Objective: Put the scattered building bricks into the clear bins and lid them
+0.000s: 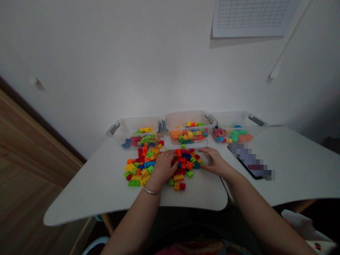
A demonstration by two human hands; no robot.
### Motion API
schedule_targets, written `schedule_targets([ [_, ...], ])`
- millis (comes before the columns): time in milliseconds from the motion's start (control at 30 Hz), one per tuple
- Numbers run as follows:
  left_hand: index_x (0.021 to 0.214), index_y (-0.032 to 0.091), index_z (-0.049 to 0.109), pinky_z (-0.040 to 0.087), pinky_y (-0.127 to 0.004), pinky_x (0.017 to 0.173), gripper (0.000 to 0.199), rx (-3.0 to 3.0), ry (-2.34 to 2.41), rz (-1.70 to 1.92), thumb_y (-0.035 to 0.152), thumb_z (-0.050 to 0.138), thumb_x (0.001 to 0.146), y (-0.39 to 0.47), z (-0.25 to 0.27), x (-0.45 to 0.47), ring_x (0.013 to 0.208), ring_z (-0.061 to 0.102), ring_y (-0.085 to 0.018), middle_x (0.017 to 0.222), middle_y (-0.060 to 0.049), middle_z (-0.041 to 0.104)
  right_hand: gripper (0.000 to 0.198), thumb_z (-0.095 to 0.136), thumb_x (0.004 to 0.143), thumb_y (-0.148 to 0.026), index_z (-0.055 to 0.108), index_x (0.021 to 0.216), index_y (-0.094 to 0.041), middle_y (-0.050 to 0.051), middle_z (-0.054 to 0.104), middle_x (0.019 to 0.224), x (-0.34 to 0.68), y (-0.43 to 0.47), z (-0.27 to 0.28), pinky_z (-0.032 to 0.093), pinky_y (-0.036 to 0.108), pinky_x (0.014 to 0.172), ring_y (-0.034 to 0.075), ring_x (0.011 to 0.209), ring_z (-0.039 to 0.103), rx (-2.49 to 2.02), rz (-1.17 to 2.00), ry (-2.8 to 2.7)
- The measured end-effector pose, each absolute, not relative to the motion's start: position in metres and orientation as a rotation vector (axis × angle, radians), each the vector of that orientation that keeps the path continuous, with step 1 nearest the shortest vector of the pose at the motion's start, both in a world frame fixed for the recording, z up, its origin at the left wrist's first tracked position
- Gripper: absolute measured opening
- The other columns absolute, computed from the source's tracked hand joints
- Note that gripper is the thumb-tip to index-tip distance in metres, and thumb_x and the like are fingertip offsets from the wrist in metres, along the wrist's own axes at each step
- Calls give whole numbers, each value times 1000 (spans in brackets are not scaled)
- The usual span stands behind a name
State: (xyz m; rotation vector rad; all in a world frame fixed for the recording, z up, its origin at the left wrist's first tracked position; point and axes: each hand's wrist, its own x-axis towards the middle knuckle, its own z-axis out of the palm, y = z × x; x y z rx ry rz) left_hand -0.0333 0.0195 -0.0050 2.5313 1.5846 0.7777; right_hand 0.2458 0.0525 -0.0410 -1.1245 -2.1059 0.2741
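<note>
Plastic bricks partly hidden under 2 flat, open hands, left, right, nothing gripped

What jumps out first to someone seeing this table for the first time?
A bright heap of plastic building blocks lies mid-table, with the left hand and right hand resting on it. Behind stand three clear bins in a row against the wall, each holding colourful pieces.
</note>
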Motion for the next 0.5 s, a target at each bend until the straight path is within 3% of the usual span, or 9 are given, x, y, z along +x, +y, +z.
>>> schedule_targets([
  [500, 110, 18, 67, 40, -45, 110, 24, 2512, 1571, 766, 22, 59, 88, 21, -6, -34, 121, 57, -26, 124, -9, 67, 42, 72, 72, -35, 67, 111, -19, 12, 67, 106, 249, 46, -33, 46, 47, 94, 30, 104, 60, -1403, 220, -2118],
])
